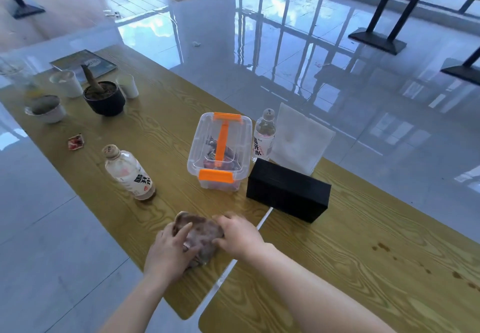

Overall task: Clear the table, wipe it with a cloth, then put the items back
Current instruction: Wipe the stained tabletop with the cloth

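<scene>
Left hand (171, 251) pressed flat on the cloth (204, 230), fingers spread; right hand (237, 234) curled round its right edge. The cloth lies bunched near the table's (168, 125) front edge. My judgement: clearing not done, since bottle (128, 173), clear box (220, 151), black box (288, 190) and plant pot (104, 97) stand on it; wiping and putting back remain.

Glossy grey floor (285, 55) mirrors bright window light; a black-legged table (376, 40) stands beyond.
</scene>
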`<state>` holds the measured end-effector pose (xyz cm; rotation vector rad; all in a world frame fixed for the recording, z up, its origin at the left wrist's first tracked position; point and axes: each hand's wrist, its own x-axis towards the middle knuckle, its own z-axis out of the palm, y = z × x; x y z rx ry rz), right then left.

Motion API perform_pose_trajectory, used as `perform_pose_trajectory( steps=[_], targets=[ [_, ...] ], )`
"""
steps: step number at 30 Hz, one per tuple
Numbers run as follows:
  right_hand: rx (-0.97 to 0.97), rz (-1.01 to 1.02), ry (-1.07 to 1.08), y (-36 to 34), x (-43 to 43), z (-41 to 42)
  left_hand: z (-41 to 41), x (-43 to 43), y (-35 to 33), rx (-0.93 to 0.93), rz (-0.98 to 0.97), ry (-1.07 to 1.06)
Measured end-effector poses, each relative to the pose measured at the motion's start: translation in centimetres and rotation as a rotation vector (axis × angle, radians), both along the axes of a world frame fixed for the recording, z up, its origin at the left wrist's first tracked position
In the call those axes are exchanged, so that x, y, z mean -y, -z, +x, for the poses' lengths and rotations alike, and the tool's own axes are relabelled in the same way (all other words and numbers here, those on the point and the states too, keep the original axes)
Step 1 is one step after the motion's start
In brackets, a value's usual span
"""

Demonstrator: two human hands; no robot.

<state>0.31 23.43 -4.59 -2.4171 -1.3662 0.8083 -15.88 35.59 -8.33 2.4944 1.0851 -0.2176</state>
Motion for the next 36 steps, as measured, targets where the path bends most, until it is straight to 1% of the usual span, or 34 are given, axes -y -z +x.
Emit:
perform_pose_trajectory(
  steps=[3,6,8,12,18,22,25,30,36],
  targets=[
    [-0.030,-0.072,0.019,1.5,-2.0,-0.6,0.2,-0.3,0.8,-0.005,0.026,0.018],
    [0.019,-0.094,0.024,2.7,-3.0,-1.1,0.7,-0.3,1.3,0.062,0.011,-0.004],
    [0.042,-0.078,0.043,3.3,-3.3,-1.4,0.9,-0.3,1.5,0.101,0.006,0.003],
    [0.018,-0.043,0.075,3.8,-3.5,-1.4,1.1,-0.3,1.7,0.175,-0.009,0.029],
    [-0.061,0.051,0.146,3.6,-2.2,-1.2,1.5,0.2,1.2,0.255,-0.074,0.047],
    [-0.102,0.185,0.299,2.6,1.5,-0.8,2.6,1.6,0.4,0.297,-0.105,0.103],
    [-0.069,0.246,0.402,1.7,5.5,-0.2,4.4,4.1,-0.7,0.340,-0.128,0.189],
    [-0.043,0.261,0.630,0.7,14.3,0.7,7.7,11.0,-1.5,0.400,-0.193,0.359],
    [-0.002,0.189,0.883,1.0,25.5,-0.3,10.3,20.8,-0.4,0.348,-0.275,0.618]
  ],
)
